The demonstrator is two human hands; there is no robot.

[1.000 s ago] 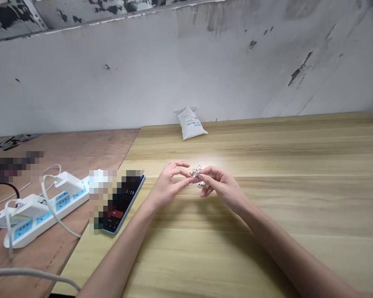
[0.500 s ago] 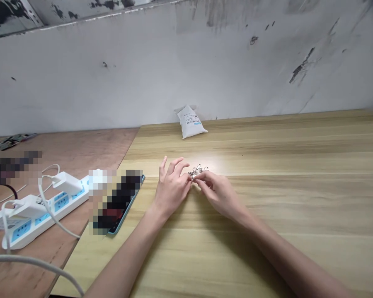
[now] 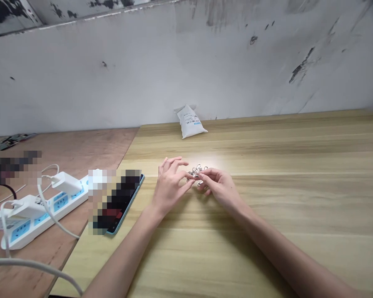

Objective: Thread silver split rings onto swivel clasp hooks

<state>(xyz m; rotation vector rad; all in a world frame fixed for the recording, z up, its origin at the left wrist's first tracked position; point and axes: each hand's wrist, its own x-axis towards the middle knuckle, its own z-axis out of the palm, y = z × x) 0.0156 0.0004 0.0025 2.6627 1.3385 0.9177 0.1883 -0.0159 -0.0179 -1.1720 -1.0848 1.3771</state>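
Note:
A small pile of shiny silver metal rings or clasps (image 3: 197, 169) lies on the wooden tabletop, right at my fingertips. My left hand (image 3: 170, 184) pinches thumb and forefinger together at the pile's near left side, its other fingers raised and spread. From the right, my right hand (image 3: 220, 186) pinches with thumb and forefinger, its remaining fingers curled below. Between the two pinches is a small silver metal ring piece; its exact shape is too small to make out. A loop of metal shows just under the right fingertips.
A white labelled packet (image 3: 192, 122) lies near the wall. Left of my forearm is a phone (image 3: 124, 205), partly blurred out. A white power strip (image 3: 60, 203) with plugged-in chargers and cables sits on the brown board (image 3: 102, 142) at left.
Both hands have turned slightly and their fingertips have drawn a little apart. The right fingers have shifted slightly right, and a metal loop now shows beneath them.

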